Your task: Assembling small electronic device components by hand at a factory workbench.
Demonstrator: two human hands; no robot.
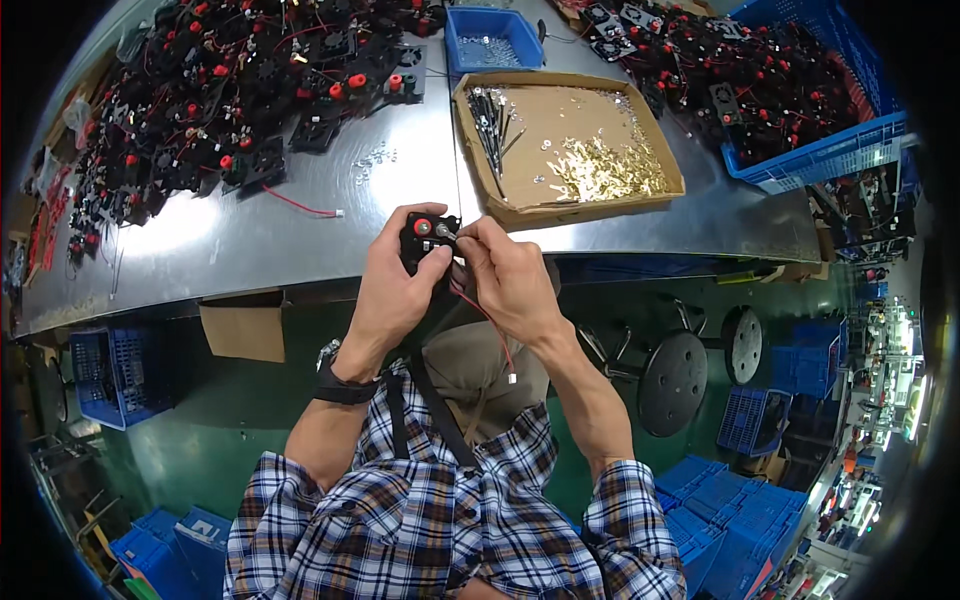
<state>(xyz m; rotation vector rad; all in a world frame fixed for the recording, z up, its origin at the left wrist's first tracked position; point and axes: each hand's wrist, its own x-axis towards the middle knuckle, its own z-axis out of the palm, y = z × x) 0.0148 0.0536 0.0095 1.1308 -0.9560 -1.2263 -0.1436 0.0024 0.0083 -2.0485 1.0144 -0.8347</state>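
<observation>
Just in front of the metal table's front edge, my left hand [392, 290] grips a small black part [408, 250], fingers behind it and thumb across its near side. On its face sit a red round terminal [422, 227] and, beside that, a silver metal post [443, 230]. My right hand [515, 285] is closed in a pinch at the post; what lies between its fingertips is too small and covered to name. A red wire [505, 345] with a white connector [512, 379] hangs below my hands.
A cardboard tray [560, 95] holds brass pieces and dark rods; behind it stands a blue bin [452, 42] of small metal parts. Similar black parts [240, 110] pile up left; more fill a blue crate [820, 150] at right. Round stools [672, 385] and blue crates [740, 515] stand below.
</observation>
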